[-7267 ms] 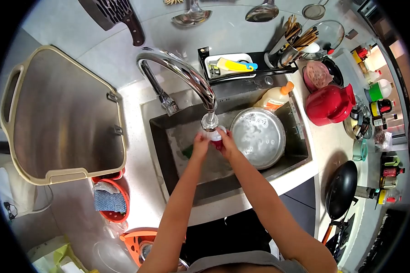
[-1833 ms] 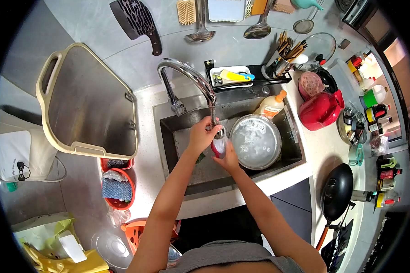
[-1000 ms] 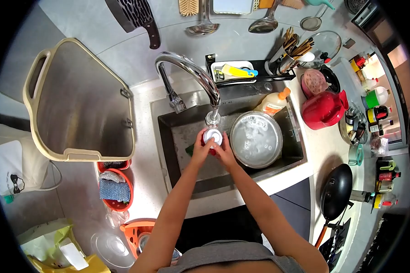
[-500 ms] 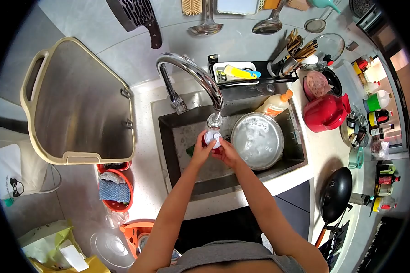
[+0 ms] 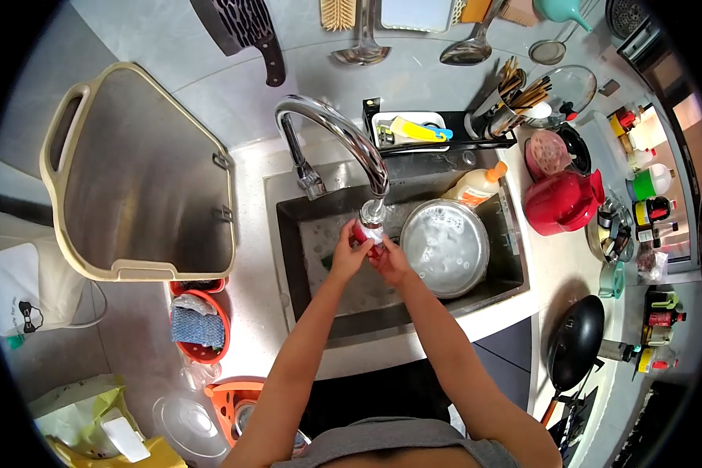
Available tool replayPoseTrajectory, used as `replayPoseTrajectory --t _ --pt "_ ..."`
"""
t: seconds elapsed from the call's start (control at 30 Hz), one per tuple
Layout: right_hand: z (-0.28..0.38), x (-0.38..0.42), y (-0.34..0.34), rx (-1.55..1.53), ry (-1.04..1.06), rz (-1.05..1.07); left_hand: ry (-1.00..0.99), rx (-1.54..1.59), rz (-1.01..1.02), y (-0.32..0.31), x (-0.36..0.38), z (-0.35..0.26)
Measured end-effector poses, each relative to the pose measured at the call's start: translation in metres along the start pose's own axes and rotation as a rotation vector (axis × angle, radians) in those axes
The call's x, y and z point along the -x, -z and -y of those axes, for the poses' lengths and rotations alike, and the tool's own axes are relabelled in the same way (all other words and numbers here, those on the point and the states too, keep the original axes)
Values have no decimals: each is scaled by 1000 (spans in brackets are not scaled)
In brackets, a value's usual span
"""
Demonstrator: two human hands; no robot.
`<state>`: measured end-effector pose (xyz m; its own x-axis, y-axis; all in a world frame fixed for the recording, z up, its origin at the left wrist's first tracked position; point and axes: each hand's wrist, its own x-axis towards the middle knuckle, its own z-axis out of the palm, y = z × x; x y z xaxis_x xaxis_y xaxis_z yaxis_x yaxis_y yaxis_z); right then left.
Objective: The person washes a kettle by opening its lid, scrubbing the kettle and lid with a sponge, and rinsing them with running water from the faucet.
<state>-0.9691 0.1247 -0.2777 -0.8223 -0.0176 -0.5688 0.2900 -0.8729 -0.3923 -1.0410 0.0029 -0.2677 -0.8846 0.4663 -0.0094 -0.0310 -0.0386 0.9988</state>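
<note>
Under the mouth of the chrome faucet [image 5: 343,125], over the sink [image 5: 308,226], both my hands hold a small red-and-white round piece [image 5: 369,235]. Its exact kind is hard to make out. My left hand [image 5: 349,256] grips its left side, fingers curled round it. From the right and below, my right hand [image 5: 391,262] closes on the same piece. Just right of my right hand, a round metal pot [image 5: 444,248] holding cloudy, bubbly liquid stands in the sink. Behind the pot leans a bottle with an orange cap [image 5: 476,186].
A large cutting board [image 5: 144,179] stands at left, above a red basket with a blue cloth [image 5: 197,326]. A black rack [image 5: 476,143] runs behind the sink. To the right are a red kettle [image 5: 561,204] and a black wok [image 5: 576,343].
The piece has been turned: its white round face with a knob showed before, and now more red shows on its left. My hands remain under the faucet. The view has shifted slightly.
</note>
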Motion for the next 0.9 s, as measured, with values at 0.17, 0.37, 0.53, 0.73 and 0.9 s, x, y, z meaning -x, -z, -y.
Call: replayPoseTrajectory --t 0.17,0.37,0.53,0.73,0.9 --pt "19 21 -27 4 -27 -15 127 202 46 2 -3 -6" --pt "10 14 -27 92 54 4 155 117 43 -6 6 -27" --pt "3 5 -18 5 34 -70 121 84 45 0 4 -19" --pt "1 2 -8 25 62 -64 112 -3 35 8 4 -21" --pt "0 9 -16 342 144 -89 129 48 -51 10 3 10"
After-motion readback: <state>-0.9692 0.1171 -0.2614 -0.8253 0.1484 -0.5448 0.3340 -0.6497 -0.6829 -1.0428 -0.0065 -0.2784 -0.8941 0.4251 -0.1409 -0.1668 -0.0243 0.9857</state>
